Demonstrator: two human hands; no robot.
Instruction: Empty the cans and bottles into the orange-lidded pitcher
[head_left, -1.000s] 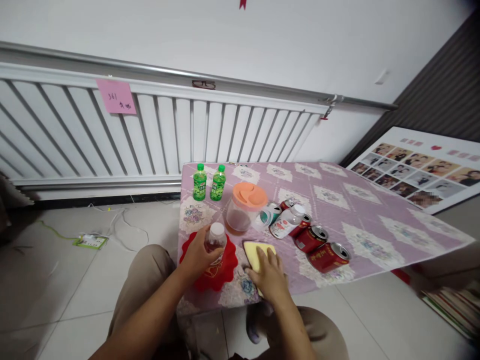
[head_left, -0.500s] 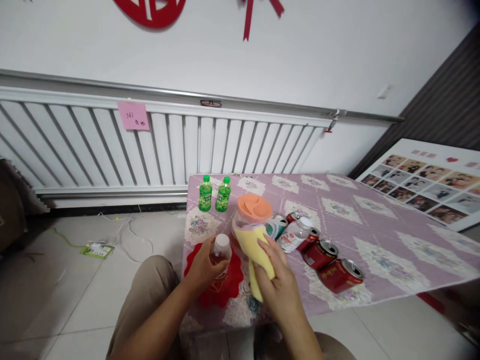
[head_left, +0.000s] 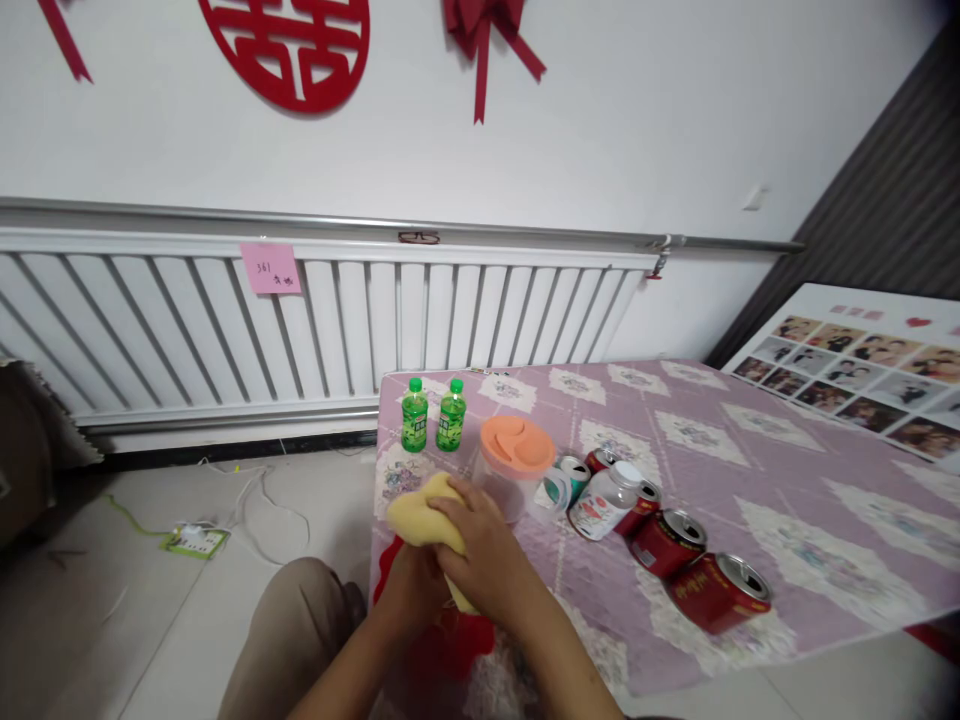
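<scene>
My right hand (head_left: 480, 550) is closed on a yellow cloth (head_left: 424, 515), which covers the top of whatever my left hand holds. Just below the cloth, my left hand (head_left: 412, 585) is wrapped round something mostly hidden by the cloth and fingers; the white-capped bottle seen there earlier does not show. Under both hands lies a red scalloped mat (head_left: 457, 645). Beyond my right hand stands a clear pitcher (head_left: 506, 490) with an orange lid (head_left: 517, 445).
Two green bottles (head_left: 414, 415) stand at the table's back left. Right of the pitcher are a white-capped jar (head_left: 606, 500), a teal can (head_left: 574, 480) and several red cans (head_left: 720, 592). A photo board (head_left: 855, 360) leans at the right.
My right hand has moved the yellow cloth left, from beside the pitcher to over my left hand, covering the bottle's cap. The view has tilted up slightly.
</scene>
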